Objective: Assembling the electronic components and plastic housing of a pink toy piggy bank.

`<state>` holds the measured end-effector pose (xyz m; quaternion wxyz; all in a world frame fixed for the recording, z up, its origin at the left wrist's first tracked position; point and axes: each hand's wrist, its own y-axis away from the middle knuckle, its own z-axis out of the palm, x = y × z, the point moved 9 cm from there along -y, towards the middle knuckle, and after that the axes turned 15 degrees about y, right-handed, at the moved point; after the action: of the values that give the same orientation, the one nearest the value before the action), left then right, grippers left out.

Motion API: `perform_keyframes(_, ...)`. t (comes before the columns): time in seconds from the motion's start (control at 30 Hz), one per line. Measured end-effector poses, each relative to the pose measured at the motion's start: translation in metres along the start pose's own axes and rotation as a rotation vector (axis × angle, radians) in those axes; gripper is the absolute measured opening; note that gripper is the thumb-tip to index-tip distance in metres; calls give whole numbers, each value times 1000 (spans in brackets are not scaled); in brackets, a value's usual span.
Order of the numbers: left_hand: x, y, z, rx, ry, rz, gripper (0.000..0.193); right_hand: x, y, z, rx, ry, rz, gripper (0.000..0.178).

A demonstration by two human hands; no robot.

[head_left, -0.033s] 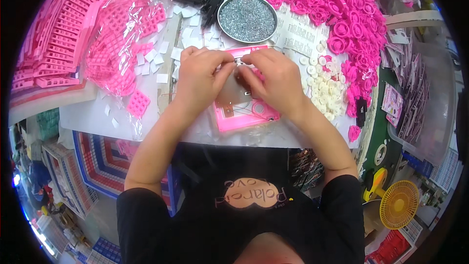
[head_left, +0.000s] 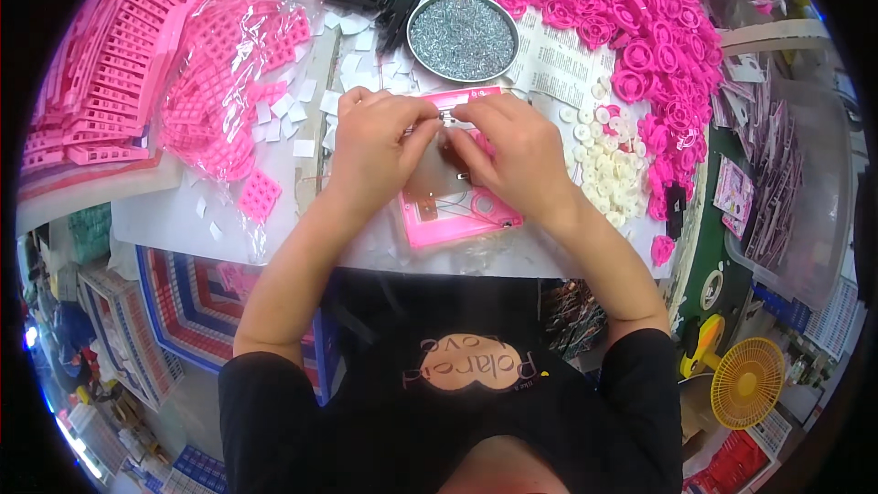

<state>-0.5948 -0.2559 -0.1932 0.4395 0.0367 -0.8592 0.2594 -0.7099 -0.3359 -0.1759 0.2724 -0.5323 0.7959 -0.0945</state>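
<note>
On the white table [head_left: 366, 252] lies a pink case [head_left: 462, 232]; above its far part, left hand [head_left: 377, 144] and right hand [head_left: 521, 144] meet at a small metal part [head_left: 446, 115]. Both pinches are narrow — whether either holds it, I cannot tell.

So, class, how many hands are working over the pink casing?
2: the left hand over the upper left of the pink casing, the right hand over its upper right, close together. No other hand shows, and neither is wholly hidden.

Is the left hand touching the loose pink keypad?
Apart: the head view shows white tabletop between the left hand and the loose pink keypad.
</note>
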Motion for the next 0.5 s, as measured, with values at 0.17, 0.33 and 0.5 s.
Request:
perform_keyframes(0.17, 10, 0, 3, -40, -80, 134, 9, -4, -3, -4, -65, 47, -9, 17)
perform_keyframes(0.33, 17, 8, 9, -93, -72, 186, 10, 34, -42, 13, -82, -4, 8, 29)
perform_keyframes(0.5, 17, 6, 1, -64, -3, 87, 8, 196, -166, 47, -110, 748, 11, 39)
